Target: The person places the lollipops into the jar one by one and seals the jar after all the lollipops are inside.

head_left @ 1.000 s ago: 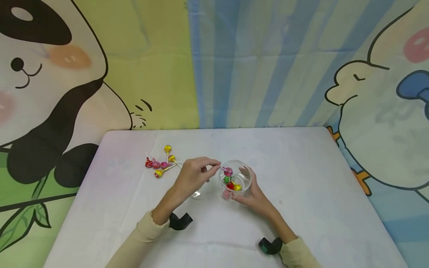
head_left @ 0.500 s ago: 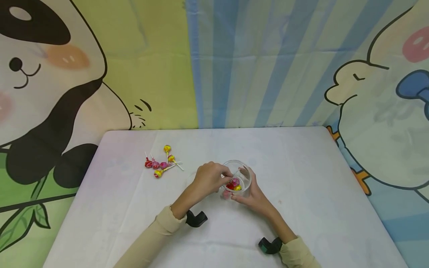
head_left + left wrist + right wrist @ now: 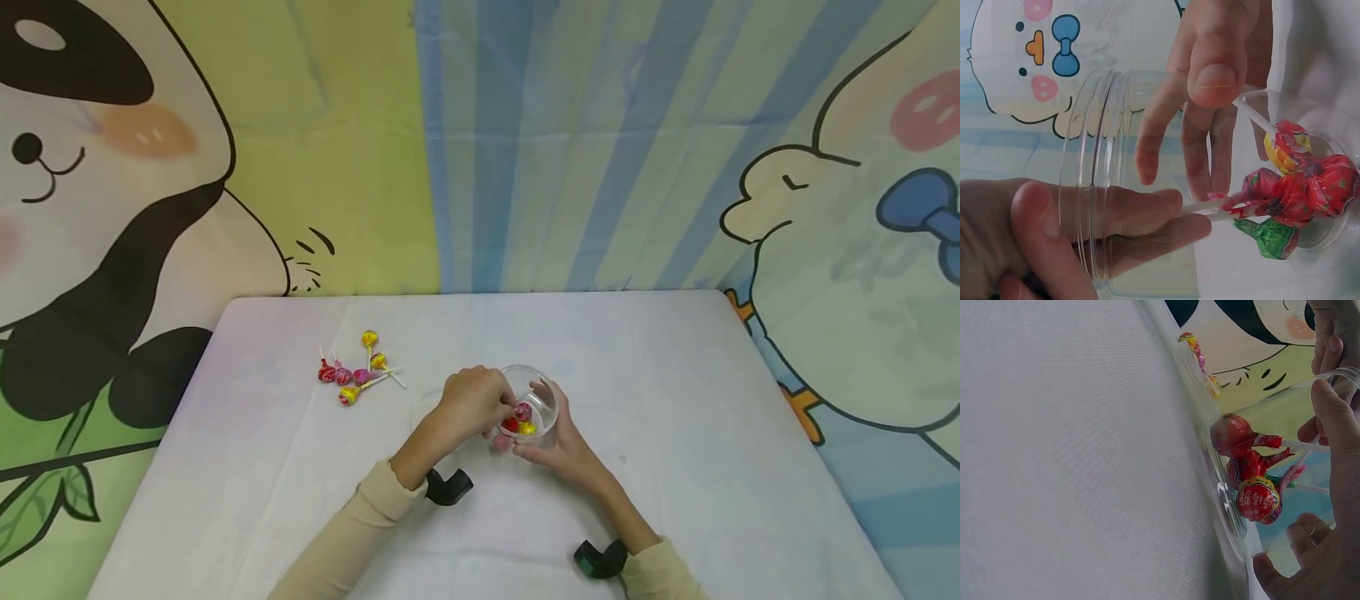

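My right hand (image 3: 558,450) grips a clear round jar (image 3: 525,382), thumb on the near side and fingers round the far side. My left hand (image 3: 476,404) reaches down through the jar's mouth. Its fingertips pinch the white stick of a pinkish lollipop (image 3: 522,411), whose head is low in the jar. Around it lie several lollipops, among them a red one (image 3: 1332,184), a green one (image 3: 1277,239) and a red-and-yellow one (image 3: 1288,147). In the right wrist view the jar's wall lies between the camera and the sticks. Part of the pinch is hidden in the head view.
On the white table (image 3: 247,467), left of the jar, lies a loose group of lollipops, including a yellow one (image 3: 348,395) and a red one (image 3: 326,372). A faint clear round rim shows beside the left hand. A cartoon-print cloth (image 3: 360,167) stands behind the table.
My left hand has moved right and into the jar, lowering the pink lollipop from its rim onto the others. The right hand still holds the jar in nearly the same place.
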{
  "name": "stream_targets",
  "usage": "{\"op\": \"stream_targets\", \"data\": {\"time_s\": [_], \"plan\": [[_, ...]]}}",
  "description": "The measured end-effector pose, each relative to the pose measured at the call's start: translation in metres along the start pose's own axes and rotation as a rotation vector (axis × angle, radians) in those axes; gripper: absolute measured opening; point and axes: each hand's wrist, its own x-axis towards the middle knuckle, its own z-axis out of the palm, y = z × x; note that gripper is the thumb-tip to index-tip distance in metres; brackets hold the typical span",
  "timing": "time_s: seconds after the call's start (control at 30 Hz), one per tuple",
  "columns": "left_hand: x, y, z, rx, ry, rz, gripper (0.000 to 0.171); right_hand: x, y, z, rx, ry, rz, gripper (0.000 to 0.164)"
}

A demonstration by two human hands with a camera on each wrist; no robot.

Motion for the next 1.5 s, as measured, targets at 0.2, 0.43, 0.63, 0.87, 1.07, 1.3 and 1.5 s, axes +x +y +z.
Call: {"op": "stream_targets", "data": {"time_s": [0.2,0.43,0.63,0.87,1.07,1.3,1.5], "plan": [[-0.008,0.003,0.004,0.130,0.049,-0.045,0.014,0.000,0.000,0.007,0.000,-0.013,-0.006,0.107],[-0.042,-0.007,0.008,0.097,0.323,0.051,0.020,-0.001,0.000,0.014,-0.029,-0.011,-0.011,0.106],[-0.097,-0.036,0.015,0.018,0.556,0.074,0.021,-0.003,-0.003,0.010,-0.030,0.011,-0.016,0.107],[-0.136,-0.076,0.042,-0.097,0.420,-0.226,0.021,-0.004,-0.002,0.001,-0.019,0.031,0.006,0.106],[-0.149,-0.094,0.053,-0.154,0.385,-0.360,0.020,-0.003,-0.001,-0.001,-0.026,0.026,-0.003,0.106],[-0.150,-0.098,0.056,-0.152,0.363,-0.388,0.020,-0.002,0.002,0.001,-0.016,0.031,-0.007,0.105],[-0.145,-0.106,0.052,-0.137,0.376,-0.378,0.020,0.000,0.001,0.001,-0.025,0.025,-0.003,0.105]]}}
